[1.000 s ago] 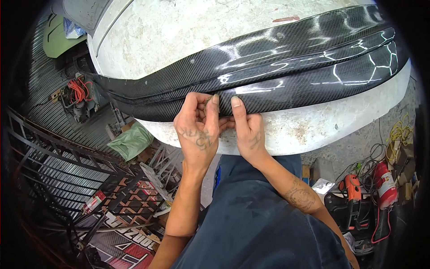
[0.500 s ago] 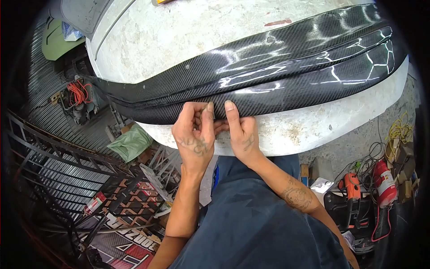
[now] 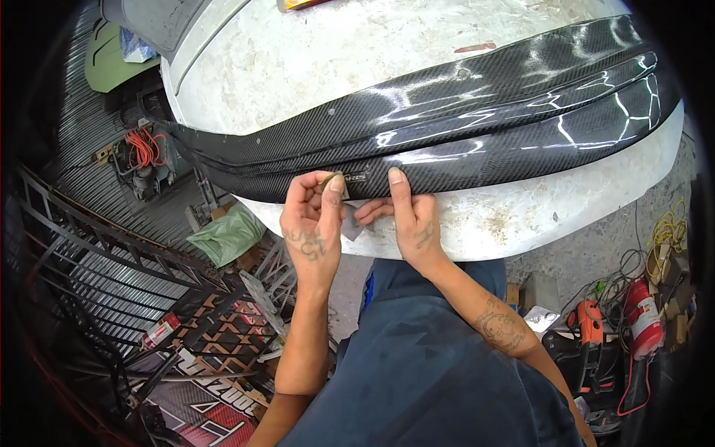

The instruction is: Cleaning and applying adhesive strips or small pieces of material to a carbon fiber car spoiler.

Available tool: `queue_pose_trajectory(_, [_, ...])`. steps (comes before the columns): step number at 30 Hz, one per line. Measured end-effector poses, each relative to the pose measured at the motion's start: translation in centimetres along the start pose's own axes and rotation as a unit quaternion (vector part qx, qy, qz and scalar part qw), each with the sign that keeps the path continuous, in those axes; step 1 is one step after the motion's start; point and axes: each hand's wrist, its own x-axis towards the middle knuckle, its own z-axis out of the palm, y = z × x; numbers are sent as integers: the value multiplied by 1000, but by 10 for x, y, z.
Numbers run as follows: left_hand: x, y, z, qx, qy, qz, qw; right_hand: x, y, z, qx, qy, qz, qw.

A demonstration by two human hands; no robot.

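Observation:
A long glossy black carbon-fibre panel (image 3: 514,97) lies across the white curved surface (image 3: 246,67). My left hand (image 3: 313,216) is closed at the panel's lower edge, pinching a small olive scrap (image 3: 325,181) between thumb and fingers. Just right of that pinch a small label with markings (image 3: 354,176) shows on the panel. A small dull grey piece (image 3: 352,223) hangs under the edge between my hands. My right hand (image 3: 410,223) grips the panel's edge, thumb on top and fingers curled beneath.
An orange box (image 3: 298,4) sits at the far edge. On the left are an olive-green panel (image 3: 108,56), orange hose (image 3: 145,147), green sack (image 3: 223,237) and black metal railing (image 3: 74,223). At lower right lie an orange power tool (image 3: 590,324), red extinguisher (image 3: 644,320) and tangled cords (image 3: 666,231).
My left hand has shifted left, away from my right, with the olive scrap in its pinch. The small label and the grey piece now show between my hands.

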Motion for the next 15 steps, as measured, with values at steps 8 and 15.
queue_pose_trajectory(8, [5,1,23,76,-38,45,995,-1,-8,2,-9,-5,-8,1000])
queue_pose_trajectory(15, [8,-9,27,229,-12,236,944,2,13,-8,-111,32,-53,992])
